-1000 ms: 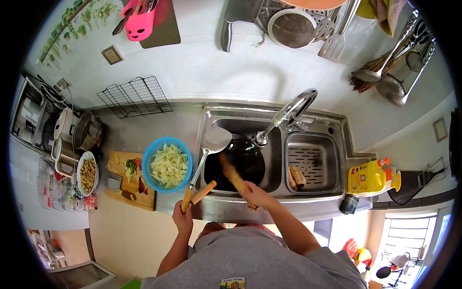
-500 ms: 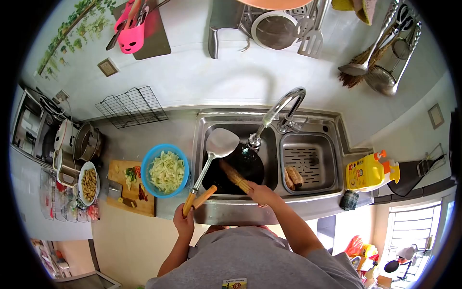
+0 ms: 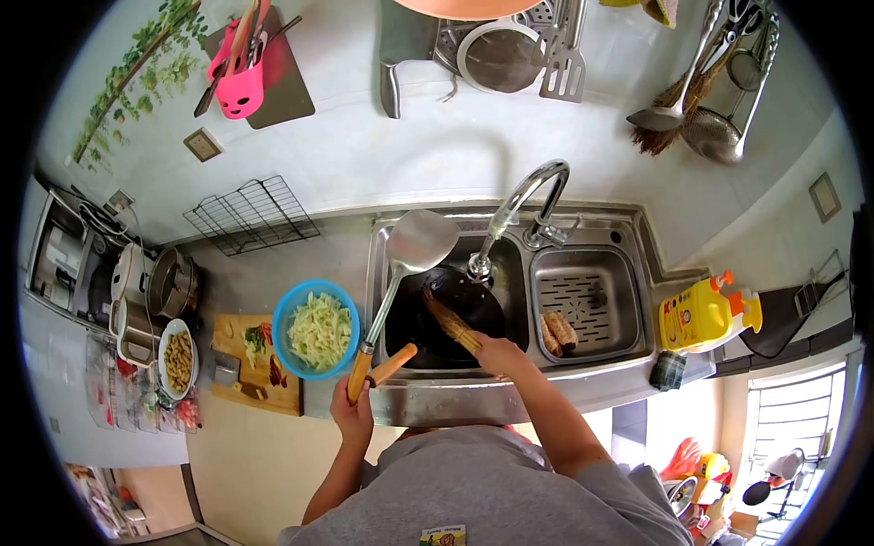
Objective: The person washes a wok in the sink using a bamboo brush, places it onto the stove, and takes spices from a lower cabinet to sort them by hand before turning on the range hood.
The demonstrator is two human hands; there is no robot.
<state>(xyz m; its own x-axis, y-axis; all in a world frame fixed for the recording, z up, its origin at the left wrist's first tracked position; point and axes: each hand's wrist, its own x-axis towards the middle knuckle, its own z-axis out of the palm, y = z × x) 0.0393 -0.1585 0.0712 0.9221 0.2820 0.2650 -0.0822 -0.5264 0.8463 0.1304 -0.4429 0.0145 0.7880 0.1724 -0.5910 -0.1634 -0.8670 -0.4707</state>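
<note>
A black wok (image 3: 460, 314) sits in the left basin of the steel sink, under the tap (image 3: 514, 218). My left hand (image 3: 353, 408) is closed round the wooden handle of a metal spatula (image 3: 422, 240), whose blade is raised over the basin's left part. The wok's wooden handle (image 3: 395, 362) lies beside that hand; whether the fingers also grip it I cannot tell. My right hand (image 3: 499, 356) is wrapped round a bamboo brush (image 3: 448, 323), with its bristle end against the inside of the wok.
Left of the sink are a blue basket (image 3: 282, 350) of shredded cabbage, a cutting board (image 3: 282, 398) with chopped ingredients and a dish of peanuts (image 3: 177, 358). The right basin (image 3: 587, 264) holds two brownish pieces. A yellow bottle (image 3: 696, 316) stands at the right.
The camera view has shifted a little. The brush has moved within the wok, and the spatula blade looks slightly higher. Both hands have kept their grips.
</note>
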